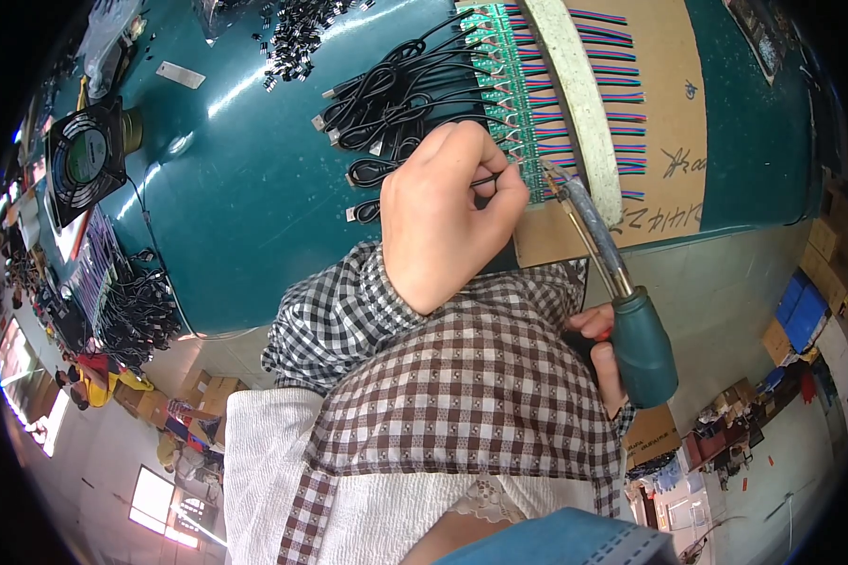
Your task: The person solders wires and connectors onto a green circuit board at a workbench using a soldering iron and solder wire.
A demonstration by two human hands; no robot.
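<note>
My left hand (pixel 448 207) is closed in a pinch at the near end of a row of green circuit boards (pixel 509 89). A black cable seems to run between its thumb and fingers, partly hidden by them. My right hand (pixel 595 344) is wrapped round the green handle of a soldering iron (pixel 643 348), mostly hidden behind it. The iron's thin tip points up and left, close to the boards' near end beside my left fingers. Coiled black USB cables (pixel 382 104) reach the boards' left side. Coloured wires (pixel 628 122) come off their right side.
A pale bar (pixel 579 104) lies across the wires on a brown cardboard sheet (pixel 678 113). Left on the green table (pixel 245 207) stands a fan (pixel 87 162), with bundled cables (pixel 127 301) below it. Small black parts (pixel 297 42) are heaped at the back, near a metal strip (pixel 181 74).
</note>
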